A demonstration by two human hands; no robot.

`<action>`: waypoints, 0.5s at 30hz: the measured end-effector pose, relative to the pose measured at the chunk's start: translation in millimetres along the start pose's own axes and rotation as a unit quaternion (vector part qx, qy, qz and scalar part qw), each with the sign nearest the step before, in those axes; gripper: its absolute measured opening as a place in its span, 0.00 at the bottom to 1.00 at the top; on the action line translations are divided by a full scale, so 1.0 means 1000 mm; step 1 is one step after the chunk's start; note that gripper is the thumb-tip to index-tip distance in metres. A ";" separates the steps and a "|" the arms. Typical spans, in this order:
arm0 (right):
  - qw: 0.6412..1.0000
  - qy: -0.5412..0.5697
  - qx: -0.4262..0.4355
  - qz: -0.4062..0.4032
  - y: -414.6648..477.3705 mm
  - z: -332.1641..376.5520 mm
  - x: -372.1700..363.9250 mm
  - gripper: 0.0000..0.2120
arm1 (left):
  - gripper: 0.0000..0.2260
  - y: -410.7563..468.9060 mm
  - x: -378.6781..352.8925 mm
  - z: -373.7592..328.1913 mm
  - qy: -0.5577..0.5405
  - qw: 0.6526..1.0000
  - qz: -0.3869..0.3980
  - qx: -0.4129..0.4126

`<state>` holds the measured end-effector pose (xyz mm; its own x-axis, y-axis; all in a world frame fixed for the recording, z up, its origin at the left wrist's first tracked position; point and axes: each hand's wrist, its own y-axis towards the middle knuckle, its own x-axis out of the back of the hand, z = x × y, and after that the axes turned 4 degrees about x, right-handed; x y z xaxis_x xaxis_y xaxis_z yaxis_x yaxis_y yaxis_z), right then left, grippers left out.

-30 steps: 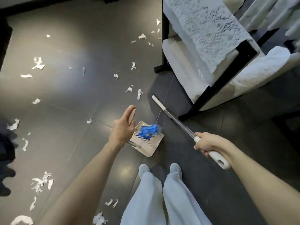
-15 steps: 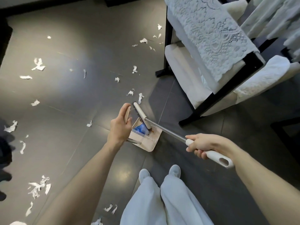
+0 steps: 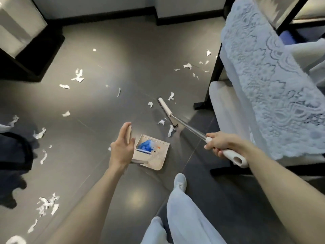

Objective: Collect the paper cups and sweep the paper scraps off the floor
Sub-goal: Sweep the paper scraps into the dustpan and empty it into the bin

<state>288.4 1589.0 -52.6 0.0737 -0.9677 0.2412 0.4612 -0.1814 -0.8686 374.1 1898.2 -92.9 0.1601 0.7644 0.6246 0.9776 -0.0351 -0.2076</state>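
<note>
White paper scraps (image 3: pixel 77 76) lie scattered across the grey tiled floor. A beige dustpan (image 3: pixel 152 155) stands on the floor in front of me with something blue inside it. My left hand (image 3: pixel 121 147) grips the top of the dustpan's upright handle. My right hand (image 3: pixel 219 144) grips the white handle of a broom. The broom head (image 3: pixel 167 111) rests on the floor beyond the dustpan, with a few scraps (image 3: pixel 170 130) right beside it. No paper cup shows clearly.
A chair with a black frame (image 3: pixel 215 67) and white lace cover (image 3: pixel 274 71) stands close on the right. A dark cabinet (image 3: pixel 31 55) sits at the far left. More scraps (image 3: pixel 46 205) lie near left, and my shoe (image 3: pixel 180 182) is just behind the dustpan.
The broom head has swung forward, away from the dustpan, out to the scraps beyond it. My view has lifted and shows more of the floor. My left hand stays on the dustpan handle.
</note>
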 end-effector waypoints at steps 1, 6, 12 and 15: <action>1.000 -0.016 0.002 0.002 0.013 0.012 0.006 0.32 | 0.22 0.010 0.000 -0.004 -0.004 1.000 -0.004 0.015; 0.989 -0.144 0.025 0.021 0.064 0.064 0.021 0.30 | 0.24 0.049 0.002 -0.015 -0.010 0.997 0.000 0.072; 0.934 -0.355 0.024 0.026 0.087 0.078 0.012 0.25 | 0.26 0.068 0.004 -0.012 -0.053 0.993 0.010 0.103; 0.922 -0.384 0.012 0.044 0.091 0.074 0.007 0.28 | 0.26 0.072 0.006 -0.013 -0.052 0.994 0.018 0.099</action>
<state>396.0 1578.4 -98.3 0.7125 -0.5672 0.4131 0.4415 -0.0952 -0.8922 447.5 1892.3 -94.3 0.1698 0.8275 0.5352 0.9234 0.0561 -0.3798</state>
